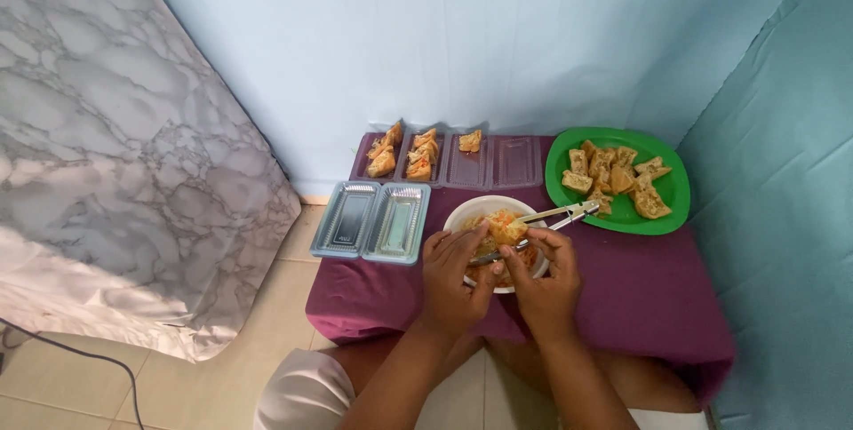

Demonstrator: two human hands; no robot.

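My left hand (451, 277) and my right hand (546, 281) meet over a white bowl (466, 210) of orange shredded filling. Both hold a golden fried tofu piece (505, 230) just above the bowl. Metal tongs (560, 216) lie under my right fingers, their tips pointing toward a green plate (672, 190) piled with several fried tofu pieces. The bowl sits on a small table with a purple cloth (640, 292).
A row of clear plastic trays (515, 163) stands at the table's back edge; three hold filled tofu pieces, one holds none. Two clear lids or trays (373, 221) overhang the left edge. A marble-patterned sheet (115, 155) is on the left, a blue wall behind.
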